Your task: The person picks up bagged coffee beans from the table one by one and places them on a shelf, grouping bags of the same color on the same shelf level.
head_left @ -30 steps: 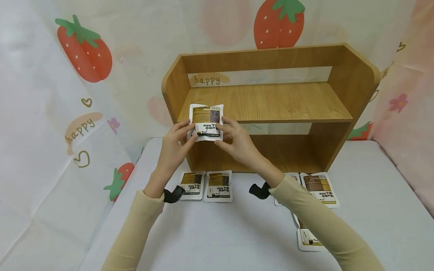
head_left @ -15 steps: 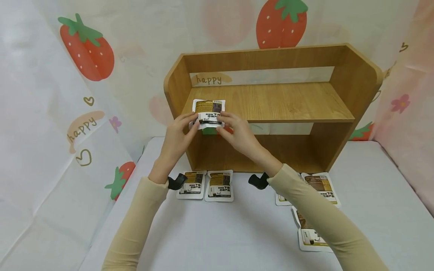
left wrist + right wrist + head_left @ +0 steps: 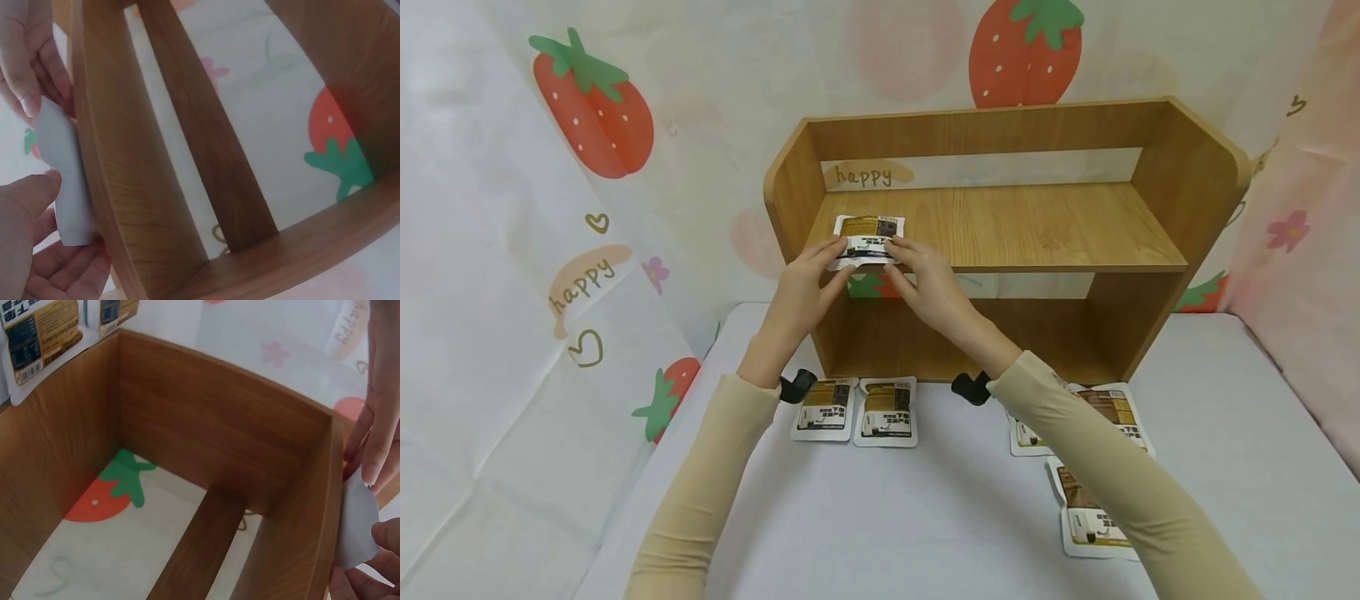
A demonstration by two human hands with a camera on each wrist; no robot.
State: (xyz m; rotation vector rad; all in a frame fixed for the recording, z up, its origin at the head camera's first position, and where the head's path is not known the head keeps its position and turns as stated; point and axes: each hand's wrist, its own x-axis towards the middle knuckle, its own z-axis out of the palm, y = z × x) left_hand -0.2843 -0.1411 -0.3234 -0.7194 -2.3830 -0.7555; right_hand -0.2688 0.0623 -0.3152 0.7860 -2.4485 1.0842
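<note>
A flat white pouch [image 3: 868, 227] with a brown and gold label lies between both hands at the front left of the upper shelf [image 3: 1015, 221]. My left hand [image 3: 801, 287] grips its left edge, thumb below and fingers on top. The right edge is pinched the same way by my right hand [image 3: 934, 287]. In the left wrist view the pouch's pale underside [image 3: 65, 178] shows right by the shelf board's front edge. The right wrist view has that same underside, with fingertips at both ends.
The two-tier wooden shelf unit [image 3: 1105, 312] stands at the back of the white table [image 3: 955, 517]. Two similar pouches [image 3: 886, 412] lie side by side before its left half. Several more, including a pouch [image 3: 1090, 512] nearer the front, lie right, partly under the right sleeve [image 3: 1097, 450].
Both hands have carried the pouch up, forward and slightly right onto the upper shelf's front left. It now appears flatter. The table pouches have stayed put.
</note>
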